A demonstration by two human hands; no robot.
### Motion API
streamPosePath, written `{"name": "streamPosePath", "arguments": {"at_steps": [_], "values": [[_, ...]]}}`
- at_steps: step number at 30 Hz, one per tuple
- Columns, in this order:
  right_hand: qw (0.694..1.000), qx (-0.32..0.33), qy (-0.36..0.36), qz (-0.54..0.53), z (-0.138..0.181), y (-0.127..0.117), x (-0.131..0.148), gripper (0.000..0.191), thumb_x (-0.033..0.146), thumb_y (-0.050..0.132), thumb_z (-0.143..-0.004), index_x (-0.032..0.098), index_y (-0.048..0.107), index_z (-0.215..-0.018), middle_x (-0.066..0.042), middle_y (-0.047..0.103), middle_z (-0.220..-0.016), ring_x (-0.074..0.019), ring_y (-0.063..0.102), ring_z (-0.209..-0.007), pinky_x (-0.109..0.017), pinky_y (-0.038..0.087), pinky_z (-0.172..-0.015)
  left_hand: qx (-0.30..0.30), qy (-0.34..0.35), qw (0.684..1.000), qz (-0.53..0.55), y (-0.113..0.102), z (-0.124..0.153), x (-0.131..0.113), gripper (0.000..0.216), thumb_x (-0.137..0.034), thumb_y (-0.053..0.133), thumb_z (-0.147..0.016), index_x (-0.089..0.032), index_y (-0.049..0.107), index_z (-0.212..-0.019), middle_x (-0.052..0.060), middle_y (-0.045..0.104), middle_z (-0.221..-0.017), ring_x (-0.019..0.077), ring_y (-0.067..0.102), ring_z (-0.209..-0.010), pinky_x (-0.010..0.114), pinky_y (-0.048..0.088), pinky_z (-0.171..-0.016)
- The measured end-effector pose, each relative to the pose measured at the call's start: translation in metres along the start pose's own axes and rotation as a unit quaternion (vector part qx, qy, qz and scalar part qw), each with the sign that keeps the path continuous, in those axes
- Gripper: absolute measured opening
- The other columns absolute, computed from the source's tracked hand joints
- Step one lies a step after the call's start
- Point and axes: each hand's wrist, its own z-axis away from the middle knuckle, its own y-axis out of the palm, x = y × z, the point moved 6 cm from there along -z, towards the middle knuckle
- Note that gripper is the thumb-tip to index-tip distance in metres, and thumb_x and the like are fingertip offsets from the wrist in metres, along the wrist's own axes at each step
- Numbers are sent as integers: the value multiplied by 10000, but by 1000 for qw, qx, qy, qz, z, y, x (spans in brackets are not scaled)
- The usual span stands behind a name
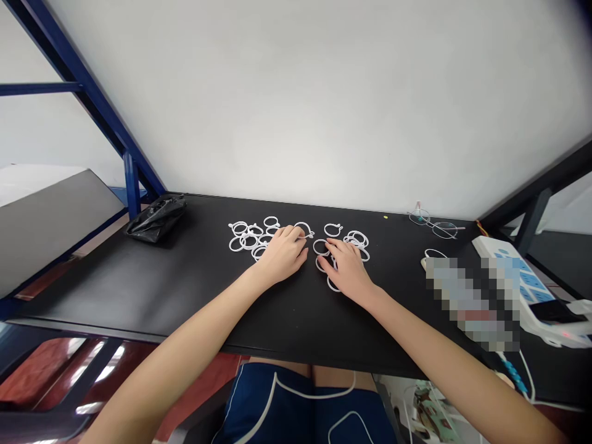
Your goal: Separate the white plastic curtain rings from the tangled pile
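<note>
Two loose groups of white curtain rings with small eyelets lie on the black table, one group [250, 240] at left and one [357, 238] at right. My left hand [283, 254] rests palm down beside the left group, covering part of it. Its fingers are bent and apart from the thumb, with the fingertips at a single curtain ring [303, 224]. Over the right group lies my right hand [348, 270], thumb and fingers spread, fingertips touching rings near its left side. Another ring [332, 230] lies just beyond those fingers. Rings under both palms are partly hidden.
A crumpled black plastic bag [157, 219] sits at the table's far left. At right are eyeglasses [444, 230], a pixelated phone-like object [467, 302] with a cable, and a white power strip [522, 283]. A white wall [314, 111] rises behind the black table [194, 277].
</note>
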Motion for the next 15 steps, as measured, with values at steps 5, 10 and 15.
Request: {"name": "streamPosePath", "arguments": {"at_steps": [5,10,15], "values": [[995,-63,-19,-74,-1,-12,6,276,306,533,-923,183,594,-1163,-113,655,-1197,-290,593,-1126,-546,369,-1059,-44,58,997,35,-8,0,-11,261,-189,430,-955,-156,657,-830,76,619,-945,186,523,-844,338,441,-751],[979,-131,-53,-144,-1,-25,12,134,284,575,-909,222,623,-1018,-45,732,-952,-226,674,-911,-487,416,-1038,-85,95,991,49,-14,0,-17,245,-172,473,-926,-157,652,-760,66,632,-884,170,515,-797,315,435,-716],[974,-154,-61,-157,1,-30,14,97,305,582,-914,232,646,-915,-32,734,-858,-219,679,-822,-454,483,-962,-97,104,987,74,-12,2,-16,238,-197,498,-915,-165,644,-729,65,631,-869,161,512,-772,302,438,-680]]}}
